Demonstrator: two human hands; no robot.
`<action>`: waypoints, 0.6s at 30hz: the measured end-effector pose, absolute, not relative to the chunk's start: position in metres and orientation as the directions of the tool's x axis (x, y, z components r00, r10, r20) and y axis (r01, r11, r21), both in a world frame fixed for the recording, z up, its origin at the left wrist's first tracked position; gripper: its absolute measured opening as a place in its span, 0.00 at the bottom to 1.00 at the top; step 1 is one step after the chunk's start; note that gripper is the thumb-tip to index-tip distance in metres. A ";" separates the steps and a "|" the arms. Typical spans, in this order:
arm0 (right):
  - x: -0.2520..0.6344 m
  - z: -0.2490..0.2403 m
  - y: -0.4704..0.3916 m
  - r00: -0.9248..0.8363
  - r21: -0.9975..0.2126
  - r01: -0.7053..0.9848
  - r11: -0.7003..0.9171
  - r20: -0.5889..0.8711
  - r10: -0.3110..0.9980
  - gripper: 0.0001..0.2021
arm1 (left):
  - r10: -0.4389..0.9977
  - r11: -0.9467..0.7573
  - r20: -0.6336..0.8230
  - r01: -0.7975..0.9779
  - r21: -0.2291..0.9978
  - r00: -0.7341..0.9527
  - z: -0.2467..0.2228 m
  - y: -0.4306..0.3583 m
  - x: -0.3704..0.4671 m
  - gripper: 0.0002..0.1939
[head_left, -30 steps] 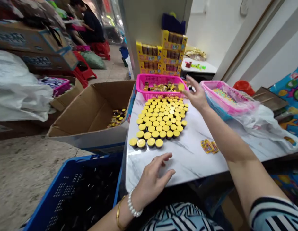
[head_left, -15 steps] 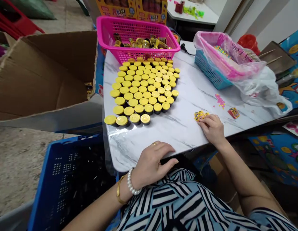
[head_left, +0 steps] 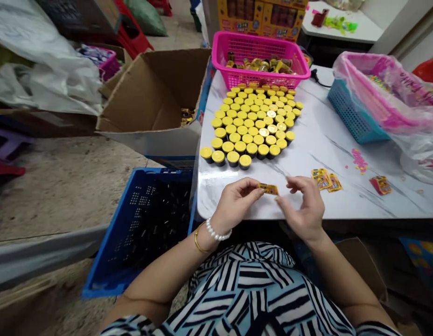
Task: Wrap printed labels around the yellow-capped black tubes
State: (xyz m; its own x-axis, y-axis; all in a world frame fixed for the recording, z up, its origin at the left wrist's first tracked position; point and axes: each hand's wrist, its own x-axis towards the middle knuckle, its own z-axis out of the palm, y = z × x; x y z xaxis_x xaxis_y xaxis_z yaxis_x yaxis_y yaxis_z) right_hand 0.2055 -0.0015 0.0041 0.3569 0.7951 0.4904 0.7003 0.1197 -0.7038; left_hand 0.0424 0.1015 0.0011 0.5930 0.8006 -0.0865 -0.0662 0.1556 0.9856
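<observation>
Near the table's front edge my left hand [head_left: 239, 200] pinches a small yellow printed label [head_left: 268, 189] between thumb and fingertips. Just right of the label is my right hand [head_left: 303, 207], thumb and curled fingers apart and slightly blurred, with nothing clearly seen between them. Beyond it lies a loose pile of similar labels [head_left: 324, 179], and farther right sits a small stack of labels [head_left: 380, 185]. Rows of small dark tubs with yellow lids [head_left: 247, 122] stand on the table ahead of my left hand.
Behind the tubs stands a pink basket [head_left: 216, 53] of small containers. A bag-lined pink basket rests in a blue basket [head_left: 356, 112] at right, near pink bits [head_left: 359, 161]. Left of the table are an open carton [head_left: 132, 98] and a blue crate [head_left: 108, 242] of dark pieces.
My right hand has moved left from the label pile, which is now more spread. My left hand has risen over the table and now holds one label. The view has turned left.
</observation>
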 end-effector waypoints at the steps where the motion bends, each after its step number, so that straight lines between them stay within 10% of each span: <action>1: 0.208 0.004 0.000 0.400 -0.797 0.599 0.085 0.389 0.830 0.22 | 0.796 0.134 -0.076 -0.053 0.990 0.601 0.000 0.103 0.039 0.12; 6: 0.208 0.003 0.010 0.289 -0.918 0.396 -0.029 0.095 0.952 0.14 | 0.793 0.019 -0.027 0.020 1.000 0.609 0.000 0.099 0.034 0.11; 18: 0.172 -0.009 0.018 0.387 -0.814 0.579 0.047 0.324 0.863 0.20 | 0.914 -0.225 0.211 -0.001 0.974 0.346 0.008 0.067 0.018 0.09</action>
